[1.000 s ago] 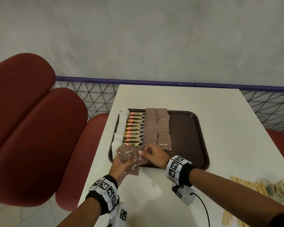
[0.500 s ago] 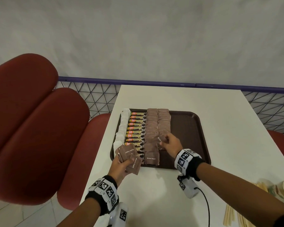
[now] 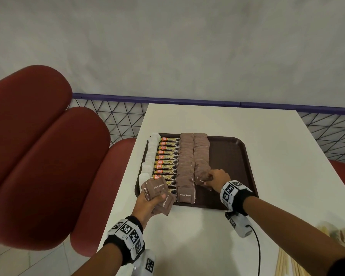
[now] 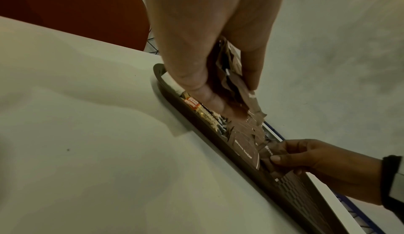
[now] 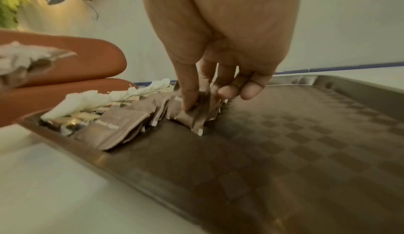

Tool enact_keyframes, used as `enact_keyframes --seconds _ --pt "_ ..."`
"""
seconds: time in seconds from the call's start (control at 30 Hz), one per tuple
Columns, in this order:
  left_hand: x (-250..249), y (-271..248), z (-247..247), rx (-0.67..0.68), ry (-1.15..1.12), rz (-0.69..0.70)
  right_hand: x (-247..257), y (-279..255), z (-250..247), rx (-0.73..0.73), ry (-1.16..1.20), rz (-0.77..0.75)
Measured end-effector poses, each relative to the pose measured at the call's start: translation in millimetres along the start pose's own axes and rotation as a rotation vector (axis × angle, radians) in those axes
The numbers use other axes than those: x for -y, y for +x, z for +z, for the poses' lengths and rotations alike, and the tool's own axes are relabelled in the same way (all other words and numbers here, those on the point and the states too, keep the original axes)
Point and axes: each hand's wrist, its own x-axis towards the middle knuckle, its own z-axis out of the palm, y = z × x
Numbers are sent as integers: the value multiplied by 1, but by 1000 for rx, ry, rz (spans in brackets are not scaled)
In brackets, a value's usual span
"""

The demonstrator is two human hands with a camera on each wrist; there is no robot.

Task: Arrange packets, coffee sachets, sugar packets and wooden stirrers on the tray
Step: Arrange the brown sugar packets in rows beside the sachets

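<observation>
Head view: dark brown plastic tray (image 3: 230,156) holds four rows; right grip (image 3: 217,179) pinches a brown sugar packet (image 3: 202,179) down, left grip (image 3: 147,204) clutches spare brown packets (image 3: 157,188), pale wooden stirrers (image 3: 287,261) remain on the white bench (image 3: 277,156).

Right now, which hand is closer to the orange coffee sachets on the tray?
Left. The left hand, gripping a bunch of brown sugar packets, sits just in front of the coffee sachets. The right hand is across both brown sugar rows, pinching a packet.

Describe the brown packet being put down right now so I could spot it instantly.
On the white table sits a dark brown tray with rows of packets. Find the rightmost brown row; at its near end the right hand pinches one brown sugar packet. Unlike its neighbours, it is between fingers.
</observation>
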Motion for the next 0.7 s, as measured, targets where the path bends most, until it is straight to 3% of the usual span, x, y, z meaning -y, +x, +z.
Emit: enact_keyframes --seconds 0.33,0.53,0.7 --pt "4 5 0 2 -31 -25 10 6 4 -138 -284 -171" --pt "3 7 4 23 -50 -39 13 -3 5 -218 -236 -220" --pt "4 9 5 23 -31 -20 25 -17 6 -297 -52 -371"
